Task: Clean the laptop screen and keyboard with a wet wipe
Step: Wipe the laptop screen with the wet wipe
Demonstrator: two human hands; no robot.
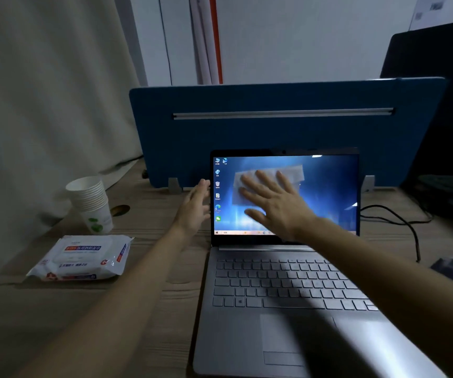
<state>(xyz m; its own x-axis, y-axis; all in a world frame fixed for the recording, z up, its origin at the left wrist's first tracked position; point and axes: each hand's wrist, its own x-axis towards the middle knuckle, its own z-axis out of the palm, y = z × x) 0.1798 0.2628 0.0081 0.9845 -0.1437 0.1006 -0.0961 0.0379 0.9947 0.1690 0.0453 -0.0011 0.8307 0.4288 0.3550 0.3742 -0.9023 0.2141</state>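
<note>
An open silver laptop sits on the wooden desk, its lit screen showing a blue desktop. My right hand lies flat with fingers spread, pressing a white wet wipe against the left-centre of the screen. My left hand is open at the screen's left edge, its fingertips touching the black bezel. The grey keyboard is partly crossed by my right forearm.
A white pack of wet wipes lies on the desk to the left. A stack of paper cups stands behind it. A blue divider panel rises behind the laptop. A black cable runs at the right.
</note>
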